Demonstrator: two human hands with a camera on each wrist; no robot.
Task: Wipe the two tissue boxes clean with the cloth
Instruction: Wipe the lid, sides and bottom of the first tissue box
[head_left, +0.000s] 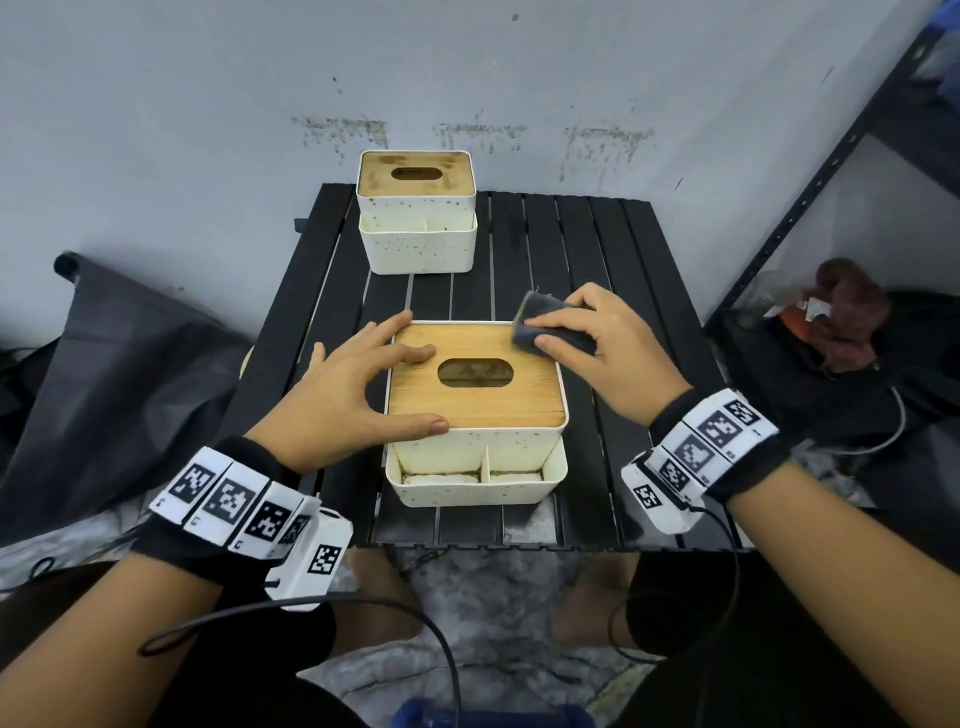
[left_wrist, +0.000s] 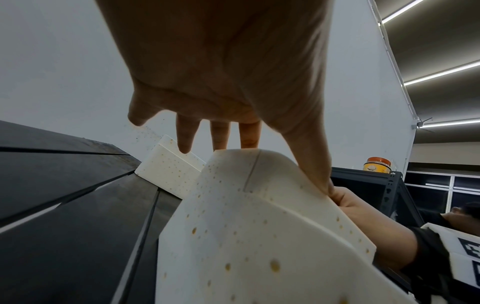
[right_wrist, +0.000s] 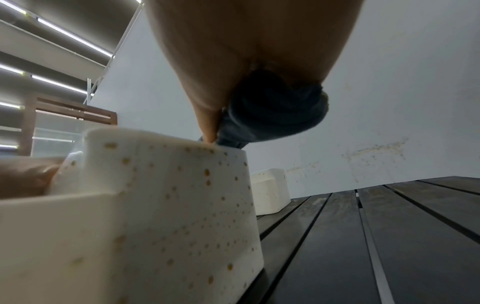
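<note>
The near tissue box (head_left: 475, 444), white with brown specks and a wooden lid (head_left: 483, 400), sits on the black slatted table (head_left: 613, 249). My left hand (head_left: 358, 384) steadies its left side, fingers straight on the lid and thumb along the front edge. My right hand (head_left: 597, 348) grips a dark grey cloth (head_left: 545, 325) and presses it on the lid's far right corner. In the right wrist view the cloth (right_wrist: 272, 115) bunches under the palm above the speckled box wall (right_wrist: 168, 205). A second, stained tissue box (head_left: 415, 218) stands at the table's far edge.
A grey wall rises right behind the table. A black metal shelf frame (head_left: 810, 182) stands at the right with dark clutter (head_left: 841, 312) beneath it. A dark bag (head_left: 114, 364) lies at the left. My legs sit under the table's front edge.
</note>
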